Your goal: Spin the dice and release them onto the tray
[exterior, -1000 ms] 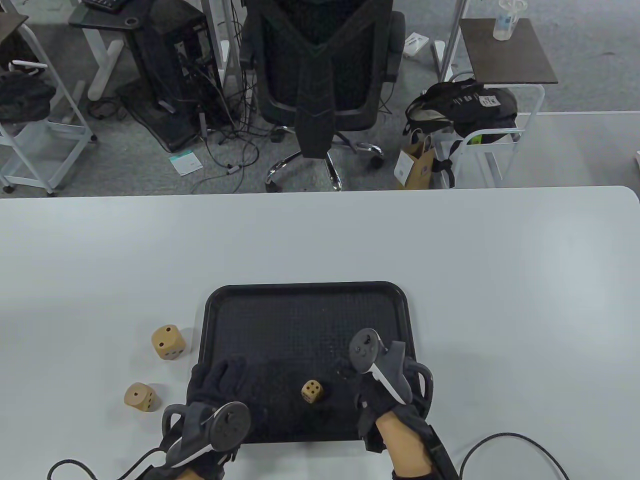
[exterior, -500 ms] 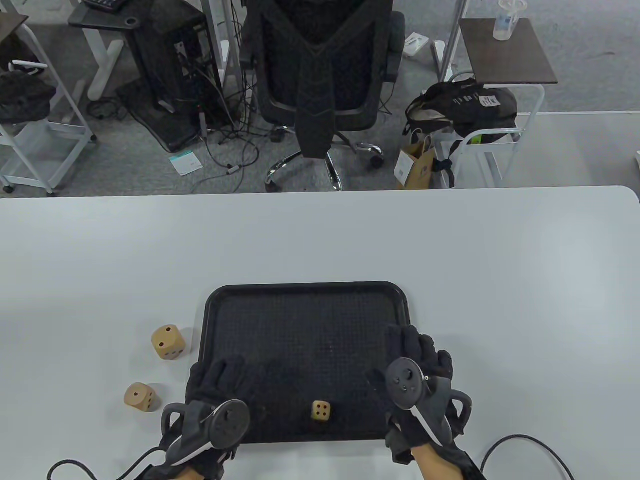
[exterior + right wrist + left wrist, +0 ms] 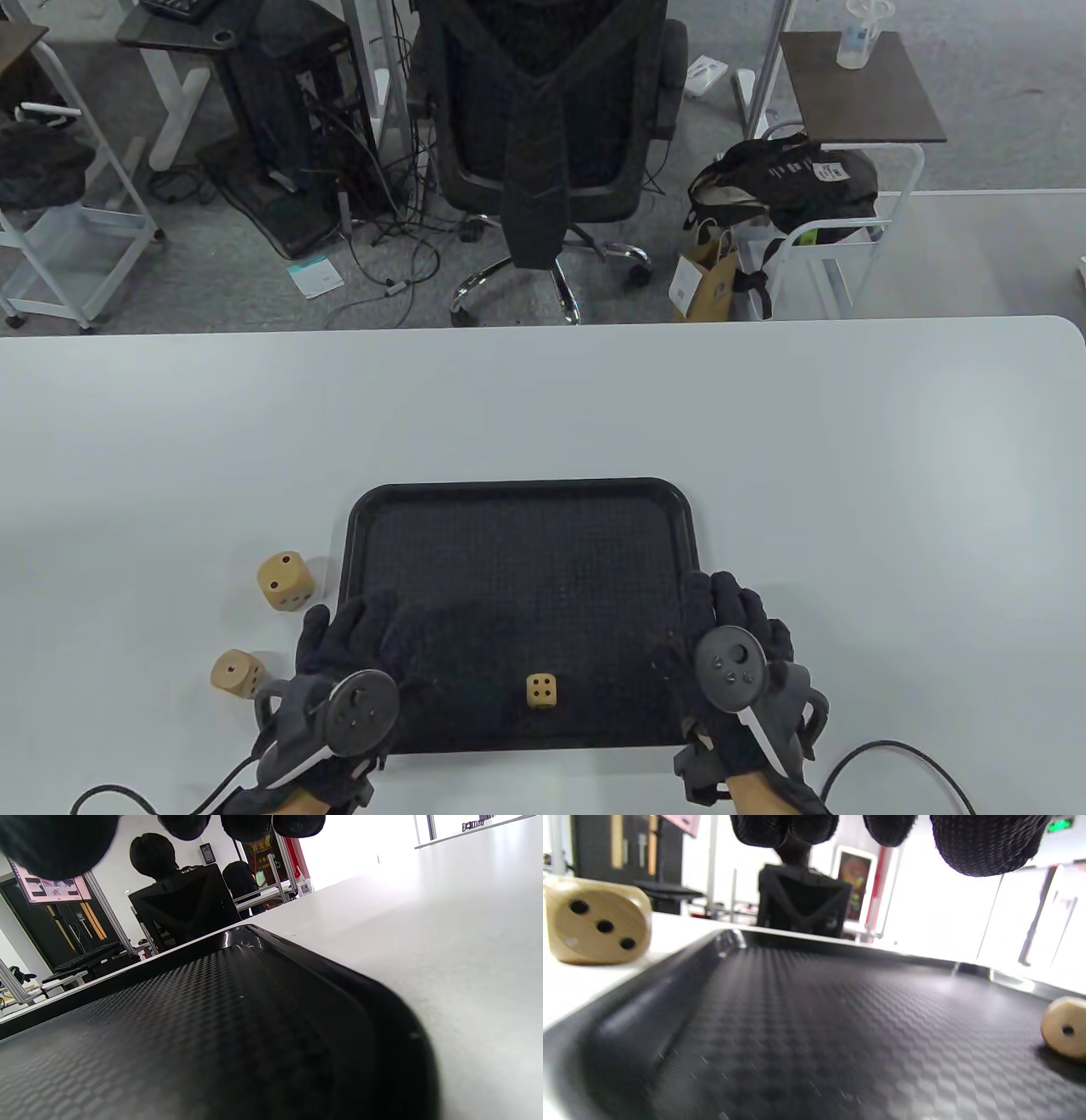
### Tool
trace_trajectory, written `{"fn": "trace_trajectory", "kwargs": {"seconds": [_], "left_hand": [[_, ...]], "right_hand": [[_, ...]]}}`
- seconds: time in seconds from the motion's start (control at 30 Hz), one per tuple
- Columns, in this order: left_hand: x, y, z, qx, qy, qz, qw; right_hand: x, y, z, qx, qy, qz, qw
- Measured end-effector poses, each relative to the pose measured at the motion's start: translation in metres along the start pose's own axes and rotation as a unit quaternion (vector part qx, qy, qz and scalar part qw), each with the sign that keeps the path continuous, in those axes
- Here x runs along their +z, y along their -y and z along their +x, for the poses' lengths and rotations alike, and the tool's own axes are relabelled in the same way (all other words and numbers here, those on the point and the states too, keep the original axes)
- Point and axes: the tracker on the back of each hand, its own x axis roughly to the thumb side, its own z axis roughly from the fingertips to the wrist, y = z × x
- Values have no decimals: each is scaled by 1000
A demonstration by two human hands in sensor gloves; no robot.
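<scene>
A die (image 3: 541, 690) has come to rest on the tray (image 3: 522, 492); the right hand (image 3: 736, 645) has withdrawn to the rim, fingers apparently relaxed and holding nothing, so two dice remain on the desk (image 3: 848, 441).

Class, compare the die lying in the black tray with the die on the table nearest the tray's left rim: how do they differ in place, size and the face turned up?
The die in the tray lies on the black tray, near its front edge; the die by the left rim sits on the bare table. The die in the tray looks smaller from above. The die in the tray shows four pips on top; the die by the left rim shows one. Both are tan wood with dark pips, and neither hand touches them.
</scene>
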Motion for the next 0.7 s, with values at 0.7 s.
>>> {"fn": "trace_trajectory", "kwargs": {"seconds": [0.7], "left_hand": [[13,-13,-120,22,-229,-92,969]], "right_hand": [[2,4,-13,-19,-12,18,1000]]}}
